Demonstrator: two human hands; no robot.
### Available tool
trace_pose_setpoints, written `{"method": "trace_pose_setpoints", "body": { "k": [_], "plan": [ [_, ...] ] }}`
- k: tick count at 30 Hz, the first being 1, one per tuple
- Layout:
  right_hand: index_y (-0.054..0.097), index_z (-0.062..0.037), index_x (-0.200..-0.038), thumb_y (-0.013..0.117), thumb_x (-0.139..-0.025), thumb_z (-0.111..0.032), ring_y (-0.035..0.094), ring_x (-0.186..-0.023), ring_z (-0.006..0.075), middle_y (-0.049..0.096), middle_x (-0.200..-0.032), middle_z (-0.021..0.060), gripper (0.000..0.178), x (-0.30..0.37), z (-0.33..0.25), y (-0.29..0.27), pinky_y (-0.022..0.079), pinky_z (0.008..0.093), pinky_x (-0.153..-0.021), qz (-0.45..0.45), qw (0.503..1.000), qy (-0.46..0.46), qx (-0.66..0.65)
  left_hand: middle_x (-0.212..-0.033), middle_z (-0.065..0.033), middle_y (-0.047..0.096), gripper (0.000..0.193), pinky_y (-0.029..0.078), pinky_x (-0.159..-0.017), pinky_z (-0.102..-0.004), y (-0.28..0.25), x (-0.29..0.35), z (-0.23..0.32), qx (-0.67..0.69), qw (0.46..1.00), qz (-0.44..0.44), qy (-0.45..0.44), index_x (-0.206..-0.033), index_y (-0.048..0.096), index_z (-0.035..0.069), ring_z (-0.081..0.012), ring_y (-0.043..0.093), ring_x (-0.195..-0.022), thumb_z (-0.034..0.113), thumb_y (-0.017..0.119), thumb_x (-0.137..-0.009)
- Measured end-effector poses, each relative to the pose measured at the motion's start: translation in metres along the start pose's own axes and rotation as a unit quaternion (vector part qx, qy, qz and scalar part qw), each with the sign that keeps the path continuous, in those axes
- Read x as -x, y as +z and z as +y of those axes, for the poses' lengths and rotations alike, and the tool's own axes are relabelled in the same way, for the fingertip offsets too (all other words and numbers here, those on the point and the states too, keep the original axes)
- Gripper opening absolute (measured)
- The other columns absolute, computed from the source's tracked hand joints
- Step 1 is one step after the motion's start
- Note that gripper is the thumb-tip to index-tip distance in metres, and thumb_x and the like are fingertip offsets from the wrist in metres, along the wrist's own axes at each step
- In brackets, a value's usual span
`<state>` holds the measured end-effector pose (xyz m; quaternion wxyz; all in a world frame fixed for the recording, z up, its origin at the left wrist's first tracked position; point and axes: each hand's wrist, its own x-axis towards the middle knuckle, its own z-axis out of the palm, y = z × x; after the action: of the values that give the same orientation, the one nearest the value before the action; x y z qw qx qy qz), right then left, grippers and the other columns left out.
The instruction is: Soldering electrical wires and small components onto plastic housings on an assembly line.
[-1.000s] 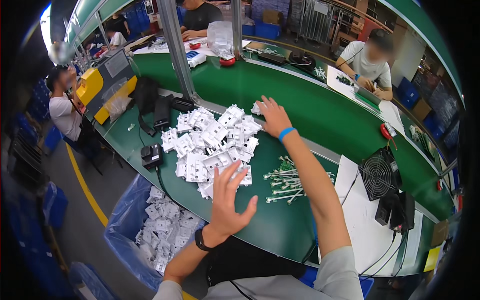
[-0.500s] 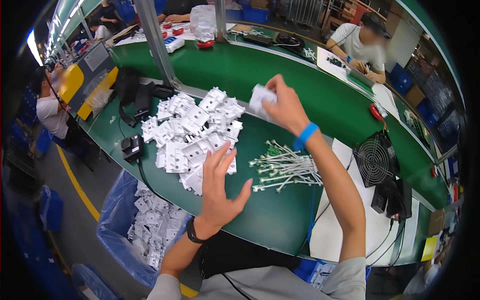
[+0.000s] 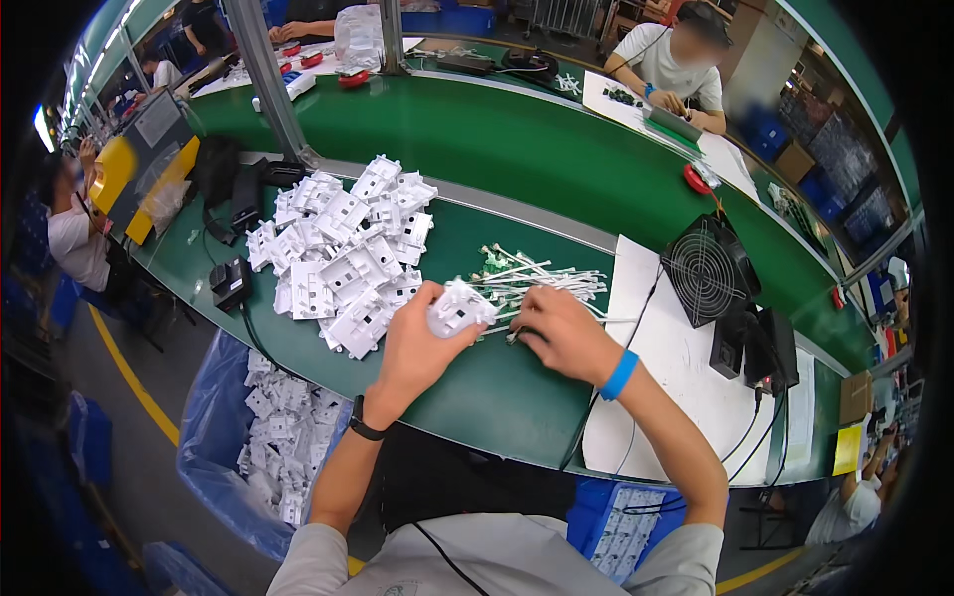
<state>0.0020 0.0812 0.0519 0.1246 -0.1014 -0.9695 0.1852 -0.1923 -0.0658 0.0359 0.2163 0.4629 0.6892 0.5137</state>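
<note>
My left hand (image 3: pixel 415 343), wearing a black wristband, is closed around the edge of a white plastic housing (image 3: pixel 460 307), held above the green workbench with its moulded inner side showing. Just to its right, my right hand (image 3: pixel 563 333), with a blue wristband, reaches down into a pile of white cables (image 3: pixel 556 282). Its fingers are pinched at the near side of that pile on a white cable, whose end shows near the fingertips. Some green pieces (image 3: pixel 494 262) lie at the far left of the cables. A heap of similar white housings (image 3: pixel 343 268) lies left of my hands.
Below the bench's left edge stands a blue-lined bin (image 3: pixel 214 437) of white housings. A black fan (image 3: pixel 708 273) and adapters stand right on white sheeting (image 3: pixel 636 397). A black adapter (image 3: pixel 231 283) sits left. Across the green barrier (image 3: pixel 477 139) a person (image 3: pixel 676 70) works.
My right hand has come down from the far edge, where it held a white piece, to the cables. My left hand, open and empty before, now holds a white housing. The view has shifted.
</note>
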Motion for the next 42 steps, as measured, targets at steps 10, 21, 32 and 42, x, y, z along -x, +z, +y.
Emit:
{"method": "trace_pose_setpoints", "body": {
  "k": [10,21,32,42],
  "plan": [
    [0.06,-0.0014,-0.101,0.065,-0.089,0.001,0.07,-0.082,0.0315,0.071,-0.099,0.0144,0.013,0.017,-0.015,-0.005,0.057,0.0379,-0.075,0.28,0.96,-0.016,0.004,-0.095,-0.011,0.074,0.038,0.056,-0.068,-0.0258,0.005,0.0,-0.003,0.212,0.977,-0.021,-0.008,-0.105,0.058,-0.003,-0.0115,0.07,-0.082,0.014,0.085,-0.084],
    [0.071,-0.0011,-0.102,0.068,-0.089,-0.001,0.064,-0.07,0.0244,0.069,-0.089,0.0119,0.014,0.061,-0.078,-0.026,0.05,0.0326,-0.061,0.452,0.874,0.165,-0.061,-0.088,-0.0123,0.074,0.039,0.054,-0.062,-0.0279,0.066,0.003,0.055,0.171,0.976,-0.122,0.063,-0.101,0.057,-0.001,-0.011,0.069,-0.077,0.018,0.086,-0.083],
    [0.073,-0.0039,-0.113,0.069,-0.082,0.005,0.059,-0.077,0.0265,0.061,-0.1,0.0121,0.033,0.096,-0.069,-0.016,0.05,0.0354,-0.065,0.442,0.88,0.172,0.005,-0.085,-0.0119,0.072,0.039,0.053,-0.059,-0.0292,0.116,0.01,0.05,0.177,0.973,-0.133,0.059,-0.104,0.059,-0.003,-0.0125,0.068,-0.071,0.015,0.085,-0.081],
    [0.065,-0.008,-0.1,0.069,-0.071,0.002,0.061,-0.057,0.0241,0.06,-0.079,0.0071,0.031,0.18,-0.153,-0.006,0.047,0.034,-0.051,0.226,0.937,0.243,-0.11,-0.094,-0.0118,0.073,0.034,0.054,-0.062,-0.0251,0.104,0.016,0.041,0.236,0.953,-0.176,-0.07,-0.109,0.056,-0.003,-0.0125,0.07,-0.075,0.012,0.08,-0.089]
  ]
}}
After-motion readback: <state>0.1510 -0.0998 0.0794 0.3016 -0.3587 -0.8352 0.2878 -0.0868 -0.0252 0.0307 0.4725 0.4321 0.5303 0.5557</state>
